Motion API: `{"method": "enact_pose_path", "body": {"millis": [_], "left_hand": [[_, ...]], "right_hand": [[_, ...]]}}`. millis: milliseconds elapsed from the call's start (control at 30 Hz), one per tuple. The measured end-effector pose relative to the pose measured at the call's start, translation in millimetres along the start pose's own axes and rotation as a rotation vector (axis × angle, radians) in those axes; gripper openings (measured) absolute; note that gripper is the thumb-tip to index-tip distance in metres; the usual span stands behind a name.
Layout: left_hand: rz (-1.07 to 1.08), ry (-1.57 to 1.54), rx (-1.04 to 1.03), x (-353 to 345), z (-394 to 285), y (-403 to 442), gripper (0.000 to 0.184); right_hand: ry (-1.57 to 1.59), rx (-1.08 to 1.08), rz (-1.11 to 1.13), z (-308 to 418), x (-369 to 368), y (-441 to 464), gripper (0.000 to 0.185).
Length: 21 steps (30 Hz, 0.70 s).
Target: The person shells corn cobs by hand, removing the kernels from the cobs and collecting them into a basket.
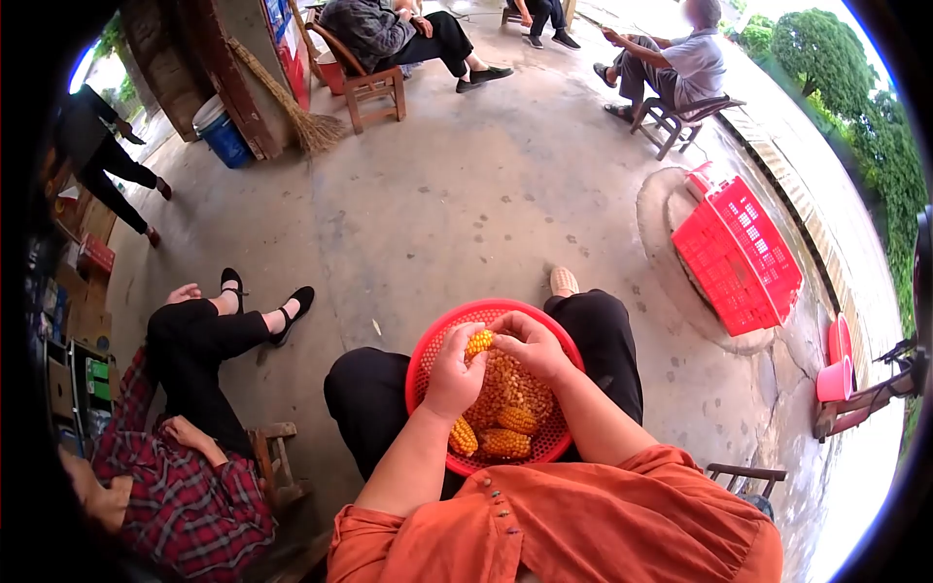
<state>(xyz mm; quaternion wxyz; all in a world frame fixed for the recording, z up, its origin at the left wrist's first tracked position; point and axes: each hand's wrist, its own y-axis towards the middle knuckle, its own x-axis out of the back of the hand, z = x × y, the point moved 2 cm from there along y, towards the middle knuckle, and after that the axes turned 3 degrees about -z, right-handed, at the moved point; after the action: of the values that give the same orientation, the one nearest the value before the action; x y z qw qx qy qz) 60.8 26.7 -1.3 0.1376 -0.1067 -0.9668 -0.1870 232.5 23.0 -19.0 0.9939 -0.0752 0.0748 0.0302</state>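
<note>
A red perforated basket (425,361) rests on my lap between my knees. Loose yellow kernels (510,384) cover its bottom, and several corn cobs (505,443) lie on the side nearest me. Above the kernels, my left hand (455,374) is closed around an ear of corn (478,343) held near the basket's far rim. My right hand (531,345) meets it from the other side, its fingers bent against the same ear. Part of the ear is hidden behind the fingers.
A seated person in a plaid shirt (185,486) is close on my left. A large red crate (739,253) stands to the right, with a pink bucket (834,379) beyond it. Further off are seated people, a broom (311,126) and a blue bucket (224,136).
</note>
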Motion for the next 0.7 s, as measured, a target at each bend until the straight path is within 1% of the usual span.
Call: {"method": "enact_pose_path", "body": {"millis": [67,133,200,267,333,400,433,467,500,533,567,600,633,667,700], "left_hand": [[-0.002,-0.010,0.006,0,0,0,0.039],[0.001,0.009,-0.047,1,-2,1,0.039],[0.014,0.013,-0.035,0,0,0,0.038],[0.027,0.020,-0.023,0,0,0,0.038],[0.007,-0.015,0.039,-1,-1,0,0.036],[0.009,-0.016,0.031,-6,3,-2,0.037],[0.002,-0.011,0.021,-5,8,-1,0.037],[0.002,-0.010,0.022,-6,11,-1,0.037],[-0.027,0.004,0.013,-8,12,-3,0.037],[-0.010,-0.012,0.096,-5,6,-5,0.036],[-0.021,-0.036,0.123,-7,14,-6,0.036],[-0.048,0.048,0.003,-10,25,-7,0.036],[-0.053,0.006,0.018,-11,26,-7,0.037],[-0.014,-0.007,0.035,-5,16,-5,0.037],[0.020,-0.038,0.081,-6,18,-6,0.038]], "right_hand": [[0.000,-0.025,-0.012,0,0,0,0.022],[0.001,-0.052,-0.024,1,1,0,0.022],[0.093,-0.144,0.004,0,0,-2,0.024],[0.079,-0.127,0.004,-5,2,-1,0.026],[0.065,-0.107,0.007,-8,1,-2,0.028],[-0.159,0.044,-0.003,-6,-2,-3,0.033],[-0.136,0.031,-0.007,-6,-2,-5,0.036],[-0.302,0.083,-0.005,-6,2,-3,0.037],[-0.101,-0.017,-0.013,-20,3,0,0.037],[-0.229,0.002,-0.004,-18,9,1,0.034],[-0.163,0.083,-0.021,-18,9,3,0.031],[-0.148,0.064,-0.074,-17,8,3,0.027],[-0.236,0.097,-0.074,-22,11,4,0.026],[-0.332,0.127,-0.097,-21,14,5,0.024],[-0.324,0.097,-0.095,-9,7,0,0.022]]}}
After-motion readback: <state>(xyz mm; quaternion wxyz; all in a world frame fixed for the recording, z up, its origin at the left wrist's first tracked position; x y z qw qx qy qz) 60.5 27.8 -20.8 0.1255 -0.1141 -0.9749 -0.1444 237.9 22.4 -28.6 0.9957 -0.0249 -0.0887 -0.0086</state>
